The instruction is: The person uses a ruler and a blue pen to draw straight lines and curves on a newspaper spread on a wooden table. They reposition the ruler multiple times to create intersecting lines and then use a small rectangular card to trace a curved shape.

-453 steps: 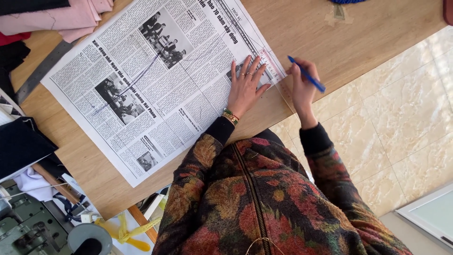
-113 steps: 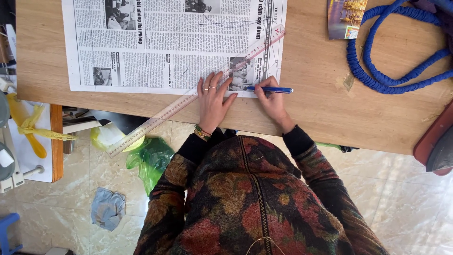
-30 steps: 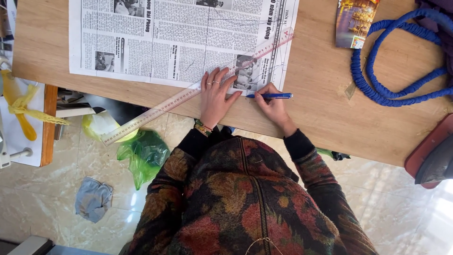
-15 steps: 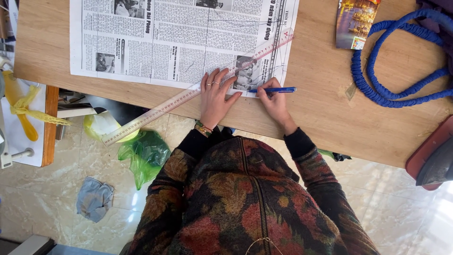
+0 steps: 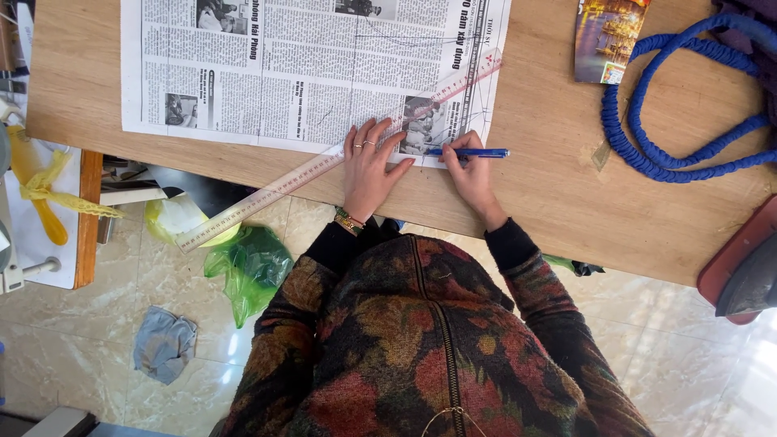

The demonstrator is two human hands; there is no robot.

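A newspaper sheet [image 5: 307, 73] lies spread on the wooden table [image 5: 550, 186]. A long clear ruler [image 5: 267, 194] runs slantwise across its lower right corner and sticks out past the table's near edge. My left hand [image 5: 368, 166] lies flat on the ruler and paper, fingers spread. My right hand [image 5: 469, 166] grips a blue pen [image 5: 469, 152], its tip at the ruler's edge on the newspaper's lower right part.
A thick blue cord [image 5: 672, 97] and a picture card [image 5: 609, 39] lie at the table's right. A red-based iron [image 5: 745, 267] sits at the far right edge. On the tiled floor are a green plastic bag [image 5: 251, 267] and a grey rag [image 5: 164, 344].
Since a second ago the right hand and pen have shifted slightly along the ruler. The left hand still presses the ruler down. Much earlier there was no ruler on the paper.
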